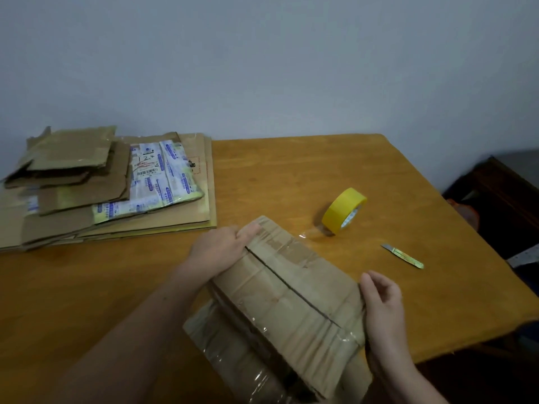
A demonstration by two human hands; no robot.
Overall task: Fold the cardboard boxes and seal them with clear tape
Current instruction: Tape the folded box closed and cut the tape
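Cardboard box [291, 298]: left hand [221, 249] grips its corner, right hand [382, 304] rests loose-fingered against it; tape roll [344, 211], knife [402, 256] beyond.

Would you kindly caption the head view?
Left hand grips and right hand steadies a cardboard box, tape roll and cutter nearby.

Both forearms bare, entering from the near edge. Our left hand [224, 247] is farther out, fingers curled over the far-left corner of the box [291, 304], gripping it. Our right hand [383, 307] is nearer, palm against its right edge, fingers loosely curled.
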